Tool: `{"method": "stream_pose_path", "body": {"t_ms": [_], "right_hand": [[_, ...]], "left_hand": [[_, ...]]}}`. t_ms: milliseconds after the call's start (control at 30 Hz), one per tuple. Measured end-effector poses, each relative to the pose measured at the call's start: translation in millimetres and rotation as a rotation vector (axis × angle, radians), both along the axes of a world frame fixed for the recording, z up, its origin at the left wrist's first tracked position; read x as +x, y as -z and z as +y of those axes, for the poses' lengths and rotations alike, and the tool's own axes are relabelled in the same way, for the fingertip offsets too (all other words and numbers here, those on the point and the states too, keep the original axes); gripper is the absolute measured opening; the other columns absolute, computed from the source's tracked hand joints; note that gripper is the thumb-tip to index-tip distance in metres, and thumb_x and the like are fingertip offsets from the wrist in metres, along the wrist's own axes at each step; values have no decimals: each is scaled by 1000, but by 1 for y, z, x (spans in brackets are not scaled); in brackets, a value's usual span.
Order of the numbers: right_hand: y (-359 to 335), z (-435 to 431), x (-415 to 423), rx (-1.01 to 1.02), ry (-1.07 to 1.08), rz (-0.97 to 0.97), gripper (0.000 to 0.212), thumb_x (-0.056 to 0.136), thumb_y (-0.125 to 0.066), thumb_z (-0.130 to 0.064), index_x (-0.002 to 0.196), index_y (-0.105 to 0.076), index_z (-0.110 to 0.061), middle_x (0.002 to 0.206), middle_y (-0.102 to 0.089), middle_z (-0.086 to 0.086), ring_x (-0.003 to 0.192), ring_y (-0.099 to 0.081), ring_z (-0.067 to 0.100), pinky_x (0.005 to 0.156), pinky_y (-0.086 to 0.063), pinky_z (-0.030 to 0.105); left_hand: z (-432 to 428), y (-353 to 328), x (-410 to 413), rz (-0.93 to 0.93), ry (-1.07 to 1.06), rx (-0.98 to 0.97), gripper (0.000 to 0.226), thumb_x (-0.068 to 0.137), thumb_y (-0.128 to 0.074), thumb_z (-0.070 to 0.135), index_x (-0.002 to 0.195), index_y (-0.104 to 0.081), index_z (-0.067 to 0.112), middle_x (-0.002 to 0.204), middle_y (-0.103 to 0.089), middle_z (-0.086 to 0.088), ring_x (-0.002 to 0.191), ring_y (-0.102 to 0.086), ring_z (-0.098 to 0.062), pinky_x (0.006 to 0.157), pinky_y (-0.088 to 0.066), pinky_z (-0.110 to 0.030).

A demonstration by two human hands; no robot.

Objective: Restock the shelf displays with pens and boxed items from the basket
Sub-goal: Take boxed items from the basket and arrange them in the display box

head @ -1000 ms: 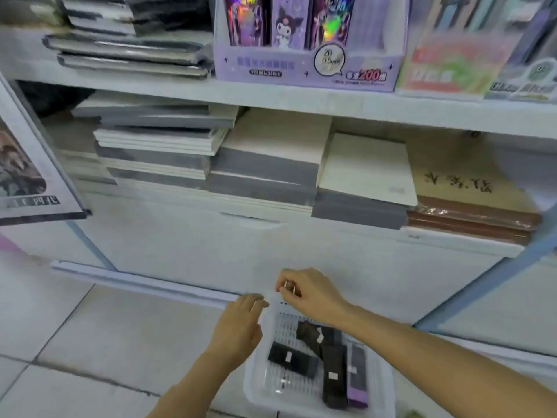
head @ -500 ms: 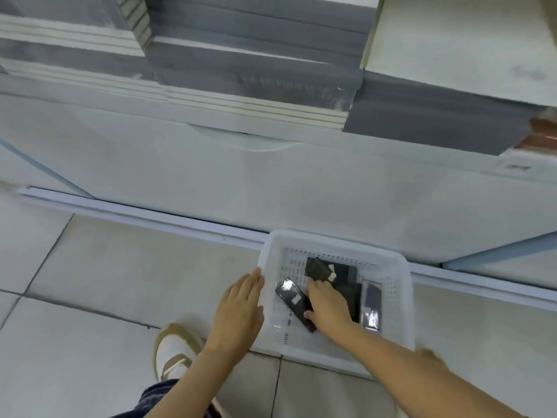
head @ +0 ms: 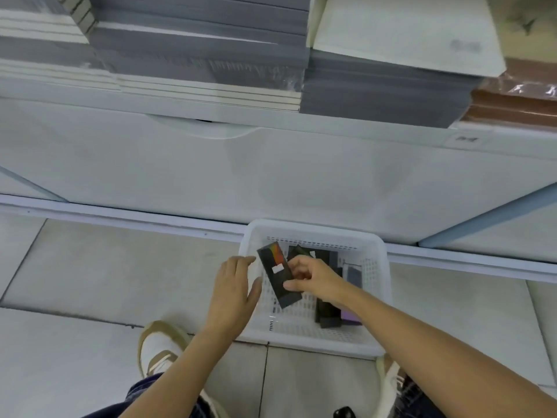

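Observation:
A white perforated plastic basket (head: 379, 297) stands on the tiled floor against the base of the shelf unit. My right hand (head: 316, 279) grips a long black box (head: 277, 276) with a shiny coloured patch and a white label, holding it raised over the basket's left side. My left hand (head: 235, 291) is open, fingers straight, resting against the basket's left rim beside the box. Several more dark boxes (head: 327, 312) and a purple one (head: 349, 318) lie inside the basket.
Above the basket runs the white shelf front (head: 271, 170). Stacks of grey and white notebooks (head: 211, 55) and brown wrapped books (head: 518, 101) fill the shelf. My two shoes (head: 159, 351) stand on the floor tiles near the basket.
The view tilted down from the shelves to the basket. My right hand reached into the basket, took hold of the black box and lifted it. My left hand stayed at the left rim.

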State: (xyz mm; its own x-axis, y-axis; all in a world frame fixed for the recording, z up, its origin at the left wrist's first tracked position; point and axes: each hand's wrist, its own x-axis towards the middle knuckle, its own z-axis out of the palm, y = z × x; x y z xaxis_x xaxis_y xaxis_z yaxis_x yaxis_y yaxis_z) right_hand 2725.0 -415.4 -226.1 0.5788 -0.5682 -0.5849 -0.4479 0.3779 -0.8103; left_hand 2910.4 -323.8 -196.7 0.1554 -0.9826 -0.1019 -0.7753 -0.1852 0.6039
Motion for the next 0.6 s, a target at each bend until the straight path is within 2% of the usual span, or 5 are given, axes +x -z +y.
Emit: {"method": "stream_pose_path", "body": {"t_ms": [100,167,367,500,600], "right_hand": [[-16,-4,-5,16,-65,-86,26,85,-73,-21,107,-64,-30,106,-72,0,101,-69,13,86,-54,26],[-20,-6,-9,-2,-174,-91,16,88,-70,-28,101,-67,-37,101,-73,-5,97,-69,11,82,-53,23],[3,-16,-37,-492,45,382,17,92,-63,-26,108,-65,-23,101,-66,-10,95,-62,8,92,-52,35],[25,-3,-52,-583,-239,721,53,86,-69,-33,133,-49,-19,129,-53,1,123,-45,20,102,-40,35],[35,3,-52,-613,-228,733,52,81,-73,-39,125,-52,-20,121,-50,0,116,-41,19,94,-37,31]], "left_hand": [[-12,-10,-26,749,-188,328,19,98,-52,33,118,-53,31,111,-67,8,97,-64,-4,79,-52,-18],[-17,-7,-39,979,-268,339,18,101,-49,28,116,-58,30,105,-72,5,95,-68,-7,72,-54,-18],[-16,-1,-42,1084,-410,343,17,102,-45,24,117,-54,21,94,-75,-7,87,-72,-22,69,-59,-30],[-12,10,-37,1088,-472,444,18,101,-50,22,117,-53,16,82,-71,-14,73,-68,-28,81,-58,-47],[-10,16,-40,1045,-457,497,18,100,-52,21,116,-53,16,83,-71,-14,71,-67,-24,79,-59,-42]]}}
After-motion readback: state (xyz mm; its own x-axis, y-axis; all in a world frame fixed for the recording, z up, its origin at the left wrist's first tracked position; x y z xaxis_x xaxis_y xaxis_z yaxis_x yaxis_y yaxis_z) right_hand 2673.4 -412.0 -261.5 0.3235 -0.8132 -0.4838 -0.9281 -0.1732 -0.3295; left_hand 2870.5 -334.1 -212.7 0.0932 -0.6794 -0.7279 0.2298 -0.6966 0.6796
